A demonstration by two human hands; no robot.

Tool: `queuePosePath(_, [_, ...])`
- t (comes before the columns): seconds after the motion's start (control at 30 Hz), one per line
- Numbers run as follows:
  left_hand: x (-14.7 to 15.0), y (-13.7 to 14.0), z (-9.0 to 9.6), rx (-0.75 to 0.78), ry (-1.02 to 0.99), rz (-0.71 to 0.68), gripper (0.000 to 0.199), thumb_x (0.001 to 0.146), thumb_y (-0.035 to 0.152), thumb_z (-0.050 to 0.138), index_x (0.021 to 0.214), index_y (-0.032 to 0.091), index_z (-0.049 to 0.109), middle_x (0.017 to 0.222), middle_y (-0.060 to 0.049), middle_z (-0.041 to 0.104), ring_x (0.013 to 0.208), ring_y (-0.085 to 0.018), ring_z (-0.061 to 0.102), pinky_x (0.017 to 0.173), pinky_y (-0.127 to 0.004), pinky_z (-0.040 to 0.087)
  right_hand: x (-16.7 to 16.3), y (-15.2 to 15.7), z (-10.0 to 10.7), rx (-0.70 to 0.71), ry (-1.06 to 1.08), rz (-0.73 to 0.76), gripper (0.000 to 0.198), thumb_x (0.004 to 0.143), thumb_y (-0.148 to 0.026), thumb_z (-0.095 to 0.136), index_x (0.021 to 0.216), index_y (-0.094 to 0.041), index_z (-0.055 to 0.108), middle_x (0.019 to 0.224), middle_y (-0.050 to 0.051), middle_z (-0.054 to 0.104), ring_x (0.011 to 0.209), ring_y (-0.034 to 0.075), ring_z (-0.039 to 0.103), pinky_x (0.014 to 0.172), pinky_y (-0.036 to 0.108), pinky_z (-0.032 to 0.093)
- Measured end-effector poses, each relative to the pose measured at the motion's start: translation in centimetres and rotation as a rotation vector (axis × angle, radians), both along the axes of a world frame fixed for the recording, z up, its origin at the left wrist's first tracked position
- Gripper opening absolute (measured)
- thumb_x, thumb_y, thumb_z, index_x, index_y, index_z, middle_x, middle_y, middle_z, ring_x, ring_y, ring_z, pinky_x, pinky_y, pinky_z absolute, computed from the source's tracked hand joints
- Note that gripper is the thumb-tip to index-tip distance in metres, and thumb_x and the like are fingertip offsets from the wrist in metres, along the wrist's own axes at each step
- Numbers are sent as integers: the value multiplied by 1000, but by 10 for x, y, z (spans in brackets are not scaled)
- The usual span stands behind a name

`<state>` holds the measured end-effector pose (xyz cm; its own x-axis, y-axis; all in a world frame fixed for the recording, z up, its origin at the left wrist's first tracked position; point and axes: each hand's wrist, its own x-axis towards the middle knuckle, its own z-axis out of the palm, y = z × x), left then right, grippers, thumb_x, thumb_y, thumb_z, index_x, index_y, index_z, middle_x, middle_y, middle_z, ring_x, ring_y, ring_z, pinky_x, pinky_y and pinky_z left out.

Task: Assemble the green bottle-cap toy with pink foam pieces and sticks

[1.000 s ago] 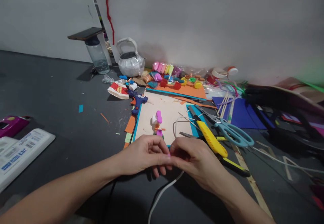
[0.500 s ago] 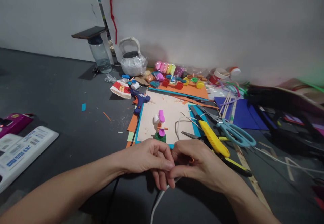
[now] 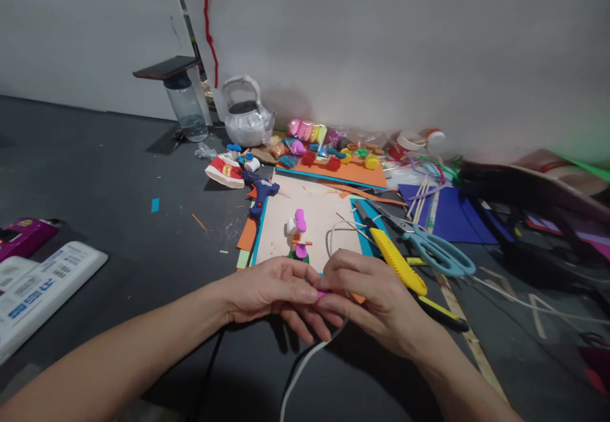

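Observation:
My left hand (image 3: 286, 292) and my right hand (image 3: 366, 295) meet at the near edge of the pale board (image 3: 281, 218). Between their fingertips a small bit of purple clay (image 3: 323, 293) shows; most of it is covered by the fingers. The lower fingers of my left hand are stretched out, while its thumb and forefinger pinch. My right hand is curled, with thumb and fingers closed on the same bit. Just beyond them on the board stands a small model with purple, white and orange pieces (image 3: 300, 222), its green base (image 3: 299, 258) partly hidden by my left hand.
A glue gun (image 3: 261, 193) lies left of the board. On the right lie a yellow cutter (image 3: 398, 260) and blue-handled scissors (image 3: 441, 250). Clay packets (image 3: 307, 131), a kettle (image 3: 248, 120) and a water bottle (image 3: 188, 114) stand behind. A white power strip (image 3: 52, 295) is at left.
My hands have turned slightly and the fingers of my left hand have spread more. The purple bit now shows between the fingertips. The view has shifted a little.

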<state>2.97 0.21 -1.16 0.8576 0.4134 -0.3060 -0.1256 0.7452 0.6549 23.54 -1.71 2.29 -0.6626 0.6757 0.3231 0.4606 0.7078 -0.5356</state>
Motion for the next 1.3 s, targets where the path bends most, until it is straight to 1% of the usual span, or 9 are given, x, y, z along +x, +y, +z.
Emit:
queuePosePath(0.07, [-1, 1, 0, -10, -2, -13, 33, 75, 35, 81, 93, 12, 66, 86, -10, 77, 71, -17, 75, 61, -23, 59, -1, -1, 0, 26, 25, -14, 27, 98, -32, 53, 80, -17, 68, 73, 2, 57, 68, 12, 52, 61, 24, 38])
queuePosePath(0.17, [-4, 3, 2, 4, 11, -43, 28, 76, 34, 79, 88, 13, 65, 76, -8, 76, 64, -15, 74, 57, -22, 58, -1, -2, -2, 41, 74, -4, 25, 101, -29, 47, 96, -19, 70, 80, 4, 63, 73, 13, 58, 64, 25, 44])
queuePosePath(0.27, [-6, 3, 11, 119, 58, -13, 24, 76, 30, 77, 85, 14, 62, 68, -6, 73, 53, -14, 67, 45, -21, 54, 0, 1, -9, 121, 125, -116, 19, 99, -24, 50, 110, -20, 65, 85, 5, 66, 76, 14, 62, 66, 26, 48])
queuePosePath(0.33, [-8, 5, 18, 169, 115, 217, 18, 77, 26, 74, 80, 15, 60, 59, -1, 67, 43, -9, 56, 35, -15, 42, -2, 3, -15, 267, 60, -228, 14, 95, -22, 57, 107, -19, 64, 87, 6, 67, 77, 15, 62, 66, 27, 49])
queuePosePath(0.43, [-10, 11, 23, 157, 141, 619, 11, 80, 22, 66, 79, 18, 55, 54, 8, 52, 40, -4, 41, 36, -12, 29, -11, 8, -24, 432, -100, -280, 10, 93, -22, 60, 100, -17, 65, 91, 9, 68, 83, 19, 61, 70, 31, 50])
queuePosePath(0.53, [-11, 18, 19, 141, 132, 789, 9, 79, 20, 63, 84, 19, 54, 53, 9, 44, 44, -4, 38, 39, -14, 28, -23, 12, -31, 463, -178, -276, 9, 92, -20, 59, 98, -17, 65, 99, 11, 68, 89, 21, 59, 76, 34, 49])
queuePosePath(0.67, [-11, 20, 13, 112, 132, 768, 9, 79, 20, 63, 84, 18, 55, 55, 8, 43, 46, -5, 37, 39, -16, 26, -33, 16, -33, 504, -234, -269, 10, 93, -16, 56, 95, -16, 66, 100, 12, 68, 90, 22, 57, 79, 36, 48])
queuePosePath(0.9, [-12, 17, 15, 114, 121, 749, 8, 81, 21, 64, 84, 18, 56, 56, 7, 46, 47, -5, 39, 41, -16, 27, -36, 17, -33, 545, -264, -258, 12, 93, -12, 54, 91, -15, 65, 100, 12, 67, 89, 22, 55, 80, 36, 47])
queuePosePath(1.3, [-10, 18, 10, 119, 153, 750, 7, 80, 19, 62, 84, 17, 56, 56, 7, 46, 48, -5, 40, 41, -15, 29, -38, 21, -41, 562, -189, -286, 9, 88, -8, 59, 89, -16, 62, 95, 10, 67, 85, 21, 55, 75, 35, 50])
